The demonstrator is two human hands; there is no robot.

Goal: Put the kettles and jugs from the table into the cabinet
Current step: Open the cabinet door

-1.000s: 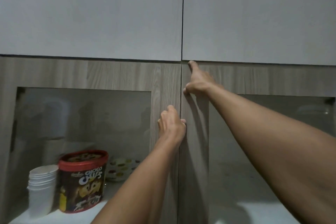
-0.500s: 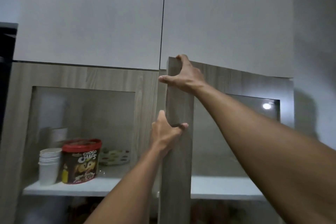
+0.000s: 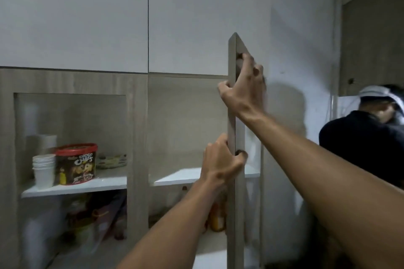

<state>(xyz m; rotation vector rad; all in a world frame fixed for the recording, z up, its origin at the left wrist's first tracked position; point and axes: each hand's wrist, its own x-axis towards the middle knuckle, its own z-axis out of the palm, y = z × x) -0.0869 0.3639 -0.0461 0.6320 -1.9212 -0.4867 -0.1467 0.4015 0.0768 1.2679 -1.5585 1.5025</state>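
— Right hand (image 3: 242, 89)?
— Gripping the free edge of the open cabinet door (image 3: 232, 116) near its top, just right of centre frame; thumb hooking the near side, fingers (image 3: 251, 65) wrapping round the far face.
— Left hand (image 3: 220, 159)?
— Clamping the same edge lower down, mid-frame, fingertips curling over onto the far side. Both forearms reaching up from the lower right.
— Door itself?
— Standing edge-on to the camera, swung well out from the cabinet (image 3: 140, 85).
— Inside the opened half?
— Showing a bare white shelf (image 3: 175, 177) at centre; an orange container (image 3: 217, 218) sitting below, partly hidden behind the left wrist.
— Left half?
— Staying shut behind its glass-panelled door (image 3: 135, 137). Behind the glass, at lower left: a stack of white cups (image 3: 43, 170), touching or just beside a red-lidded Choco Chips tub (image 3: 76, 162), a spotted dish (image 3: 112, 160) behind. Bags lying blurred on the shelf below.
— Kettles, jugs, table?
— Not appearing anywhere in frame.
— Far right?
— Another person (image 3: 367, 144) in dark clothing, bending forward at the frame's edge.
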